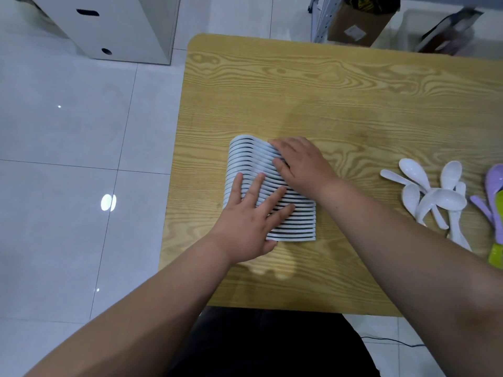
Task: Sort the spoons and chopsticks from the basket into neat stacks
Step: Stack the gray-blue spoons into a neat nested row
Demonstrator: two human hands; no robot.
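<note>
- Left hand (pixel 245 216), fingers spread flat, presses on the spoon row (pixel 242 156).
- Right hand (pixel 302 164) lies flat on it too.
- About six loose spoons (pixel 446 200) lie well apart, rightward.

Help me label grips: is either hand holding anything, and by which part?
Nothing is gripped: the left hand and right hand rest flat on top of the row of nested white spoons.

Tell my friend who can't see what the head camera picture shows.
Two bare hands press on a neat row of nested white spoons on a wooden table: the left hand on the near part, the right hand on the far part. To the right lies a loose pile of white spoons, with purple and green utensils at the picture's edge.
</note>
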